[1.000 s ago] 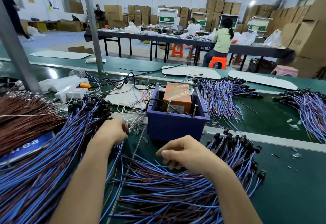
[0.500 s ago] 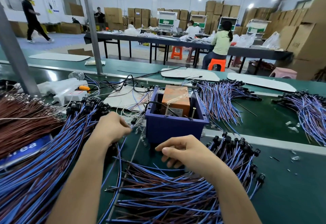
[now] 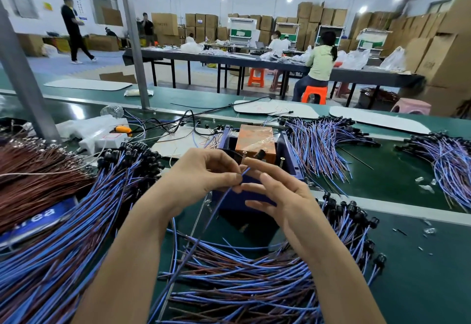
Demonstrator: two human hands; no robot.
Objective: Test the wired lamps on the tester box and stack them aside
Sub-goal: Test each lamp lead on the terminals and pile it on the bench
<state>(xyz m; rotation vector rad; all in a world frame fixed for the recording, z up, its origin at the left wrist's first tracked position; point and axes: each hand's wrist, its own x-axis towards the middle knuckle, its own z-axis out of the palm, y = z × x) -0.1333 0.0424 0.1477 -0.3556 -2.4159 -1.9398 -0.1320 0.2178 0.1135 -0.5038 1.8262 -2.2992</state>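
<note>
Thumb and forefinger of the left hand pinch one wired lamp by its thin blue lead, other fingers curled loosely. The right hand faces it with fingers loosely spread, forefinger and thumb meeting the lead's upper end; whether they grip it cannot be told. The lead hangs slack from the pinch down toward the table.

The lamp looks very light and its lead limp, likely to tangle with its neighbours, so it is probably best held close to the end being tested, with the other hand steadying the rest.

Just behind the hands stands the tester box, orange-brown, inside a blue tray. Heaps of blue and brown lamp leads fan out left, below and right across the green table.

Beyond is a bright workshop: stacked cartons, workers seated at a long table, orange stools.
</note>
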